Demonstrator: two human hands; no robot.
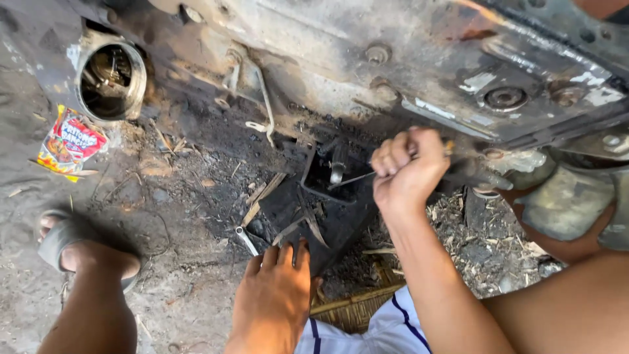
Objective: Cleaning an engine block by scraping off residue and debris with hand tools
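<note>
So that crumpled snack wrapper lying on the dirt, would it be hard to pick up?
Probably not. The snack wrapper looks thin and creased, so likely floppy and very light. Its glossy film may feel slippery. Lying flat on the dirt ground, it would probably slide or flutter rather than roll.

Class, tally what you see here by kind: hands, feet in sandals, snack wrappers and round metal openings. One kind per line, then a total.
Hands: 2, left hand and right hand
Sandalled foot: 1
Snack wrapper: 1
Round metal opening: 1
Total: 5

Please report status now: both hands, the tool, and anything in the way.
Right hand fisted on thin metal tool. Left hand flat on black tray. Wooden sticks, debris around tray.
</note>
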